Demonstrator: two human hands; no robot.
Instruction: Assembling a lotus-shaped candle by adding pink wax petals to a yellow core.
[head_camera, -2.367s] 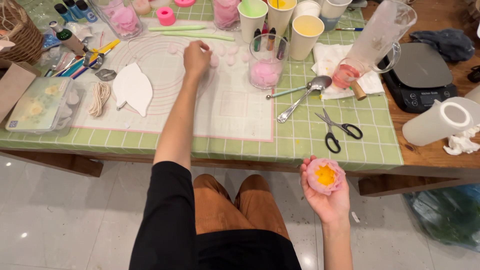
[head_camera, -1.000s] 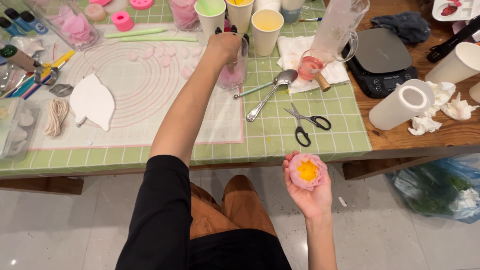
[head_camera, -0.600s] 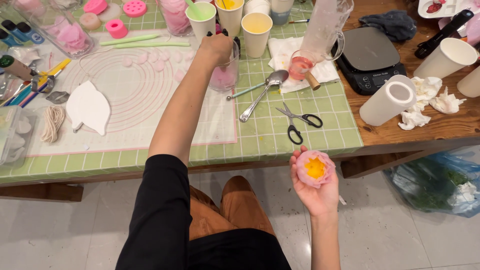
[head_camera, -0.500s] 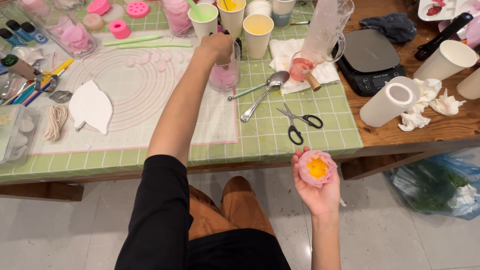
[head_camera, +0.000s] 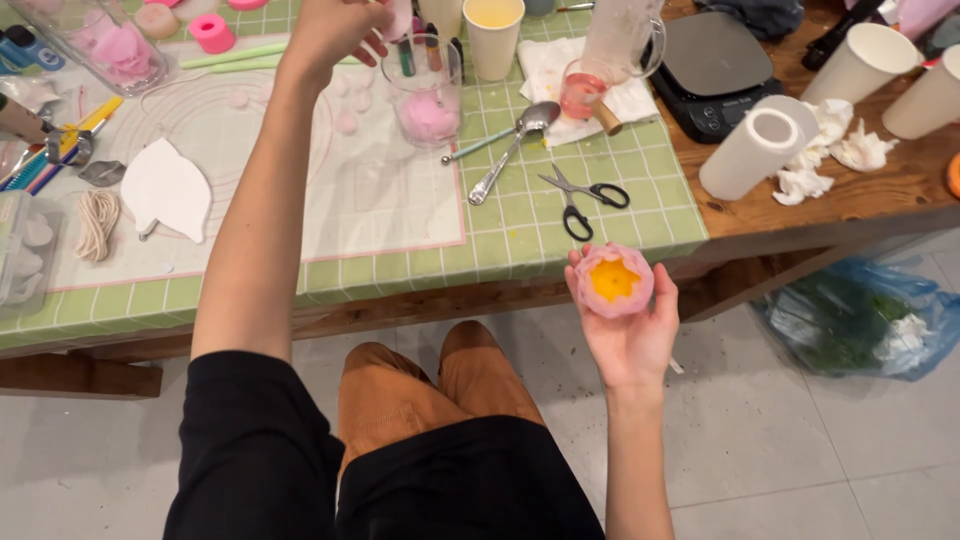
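Two hands work apart: the right hand (head_camera: 632, 325) is drawn back off the edge of the desk (head_camera: 590, 225), palm up, fingers cupped loosely round a pink flower-shaped piece (head_camera: 613, 281) with a yellow centre, which sits upright in the palm, probably held this gently so that its soft petals are not crushed. The left hand (head_camera: 335, 28) is stretched far forward over the desk, fingers curled; whether it grips anything cannot be told, since its fingertips lie at the top edge of the view. Just to the right of that hand stands a clear glass (head_camera: 427, 92) with pink material in the bottom, and beyond it a paper cup (head_camera: 494, 30) of yellowish liquid. Under the left forearm lies a pale work mat (head_camera: 350, 195) with small pink petal pieces (head_camera: 345, 122) scattered on it, likely kept there within easy reach. Forward of the right hand lie black-handled scissors (head_camera: 578, 196) and a metal spoon (head_camera: 512, 148); further to its right sit a roll of paper towel (head_camera: 750, 152) and a kitchen scale (head_camera: 712, 66). Left of the left forearm are a white leaf-shaped cutout (head_camera: 165, 188) and a coil of string (head_camera: 97, 220)
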